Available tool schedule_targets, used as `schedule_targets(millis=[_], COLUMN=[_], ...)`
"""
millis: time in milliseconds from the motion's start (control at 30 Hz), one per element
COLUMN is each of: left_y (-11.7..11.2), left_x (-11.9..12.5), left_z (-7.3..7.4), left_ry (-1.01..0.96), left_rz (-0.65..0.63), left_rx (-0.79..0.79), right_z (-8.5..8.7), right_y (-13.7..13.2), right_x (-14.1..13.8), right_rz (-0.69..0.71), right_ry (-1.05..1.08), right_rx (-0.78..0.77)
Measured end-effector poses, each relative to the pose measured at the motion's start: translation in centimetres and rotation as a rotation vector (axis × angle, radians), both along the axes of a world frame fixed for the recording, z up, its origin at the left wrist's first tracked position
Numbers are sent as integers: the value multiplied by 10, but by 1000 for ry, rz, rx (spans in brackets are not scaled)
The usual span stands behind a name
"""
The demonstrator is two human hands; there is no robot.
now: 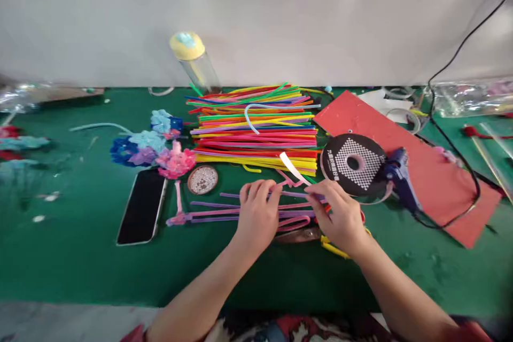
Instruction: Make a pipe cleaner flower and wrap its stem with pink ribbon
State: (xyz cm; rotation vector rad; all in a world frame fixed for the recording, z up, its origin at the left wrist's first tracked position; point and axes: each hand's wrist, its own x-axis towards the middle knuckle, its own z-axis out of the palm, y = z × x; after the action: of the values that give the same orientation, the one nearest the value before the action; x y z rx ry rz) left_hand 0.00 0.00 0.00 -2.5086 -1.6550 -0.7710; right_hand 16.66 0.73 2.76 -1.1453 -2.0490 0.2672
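Observation:
My left hand (258,211) is closed, thumb and fingertips pinched on one end of a bent pink pipe cleaner (289,182). Its zigzag stretches across to my right hand (336,216), whose thumb and forefinger pinch the other end. A white strip (293,166) sticks up beside the right fingertips; whether that hand grips it too I cannot tell. Beneath both hands lie loose purple pipe cleaners (214,219) and a looped pink pipe cleaner (296,221). At their left end is a pink stem (178,200) topped by a pink flower (176,160).
Behind the hands lies a wide pile of coloured pipe cleaners (256,139). Leftward are a phone (142,207), a small round dish (202,179) and blue flowers (148,141). Rightward are a black ribbon spool (336,157), a glue gun (403,179) with cord and red card (441,187). A bottle (196,61) stands behind.

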Motion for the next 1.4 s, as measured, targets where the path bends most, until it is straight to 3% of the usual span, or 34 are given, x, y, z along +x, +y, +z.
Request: schedule_targets(millis=[200,367,567,667,867,1000,1200,1400], left_y=[-8,-9,-10,-10,-6,-4,-4,-5], left_x=[2,1,1,0,1,2,3,2], left_z=[13,15,20,24,33,34,36,28], left_ry=[-276,-440,-567,-650,-885,-1039,-1090,-1014], left_rz=[-245,-224,-186,-168,-154,-158,-167,-131], left_rx=[-119,-143,-242,-428,-990,-1177,-1233,-1088], right_z=[1,0,-6,-6,-4,-7,-6,-7], right_y=[-3,2,3,2,2,1,1,1], right_x=[-1,1,6,7,6,5,4,0], right_rz=[14,50,64,41,-42,-64,-22,24], right_ry=[95,106,-61,-117,-203,-235,-210,-61], right_rx=[-67,61,232,271,352,353,289,143])
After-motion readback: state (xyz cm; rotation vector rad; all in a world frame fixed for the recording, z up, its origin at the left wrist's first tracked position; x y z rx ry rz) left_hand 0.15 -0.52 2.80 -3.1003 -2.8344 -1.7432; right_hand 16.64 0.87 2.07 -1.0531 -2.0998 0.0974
